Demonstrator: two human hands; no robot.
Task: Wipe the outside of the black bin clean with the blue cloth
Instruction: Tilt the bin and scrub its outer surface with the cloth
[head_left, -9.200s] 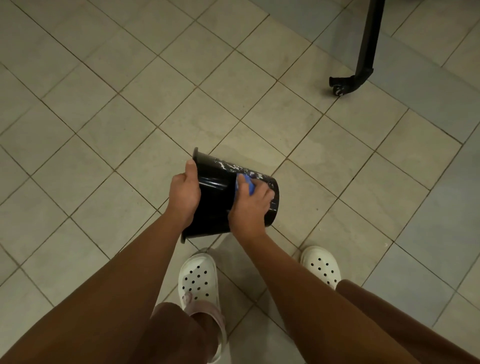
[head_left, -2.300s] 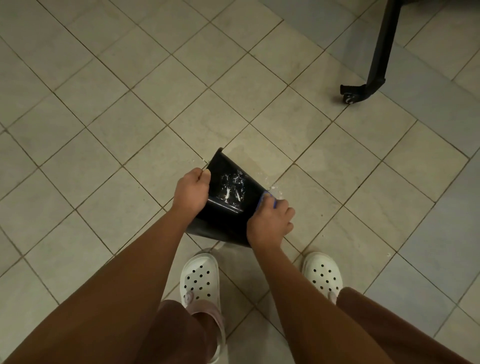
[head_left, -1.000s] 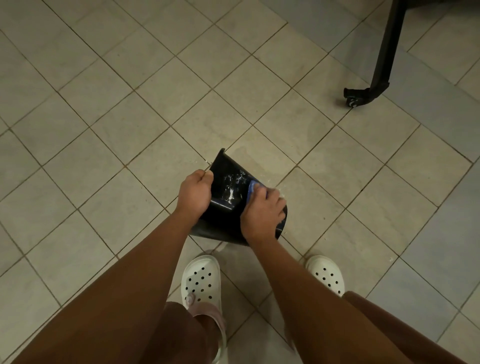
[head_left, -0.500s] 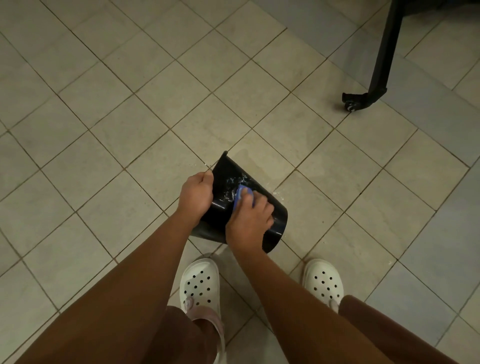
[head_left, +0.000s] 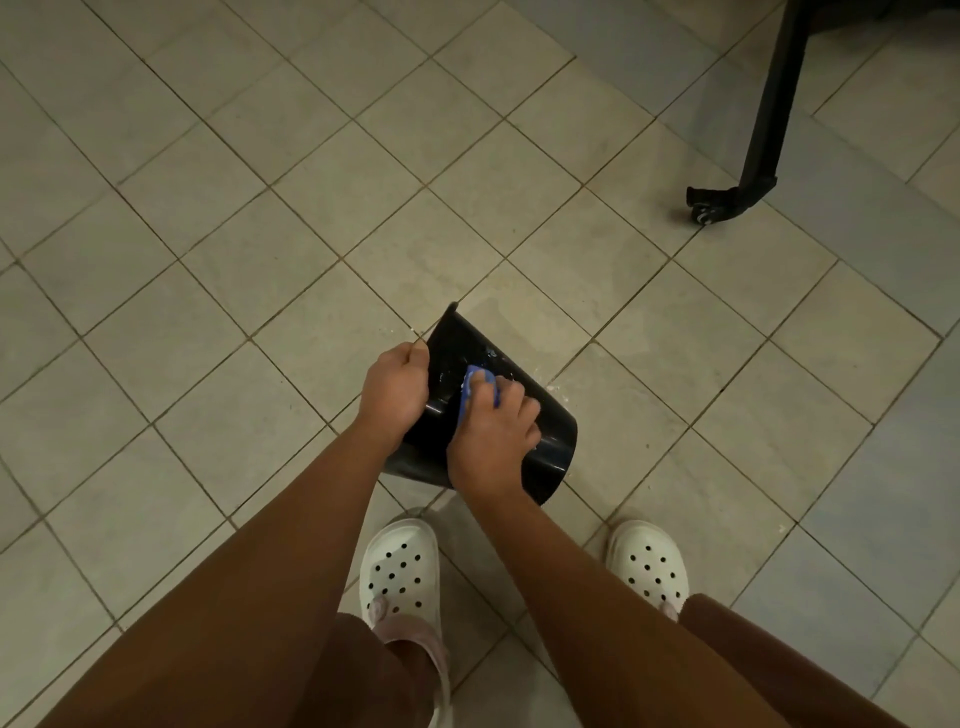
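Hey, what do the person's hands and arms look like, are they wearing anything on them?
Both are bare. The left hand and right hand wear no gloves, and I see no rings, watch or bracelet. The left forearm and right forearm show no sleeve right down to the frame's edge.

Dim beige tiled floor (head_left: 270, 218) with dark grout; black wheeled furniture leg (head_left: 763, 124) at upper right.

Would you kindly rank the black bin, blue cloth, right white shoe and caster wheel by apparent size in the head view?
1. black bin
2. right white shoe
3. blue cloth, mostly covered by the right hand
4. caster wheel, smallest, though farther from the camera
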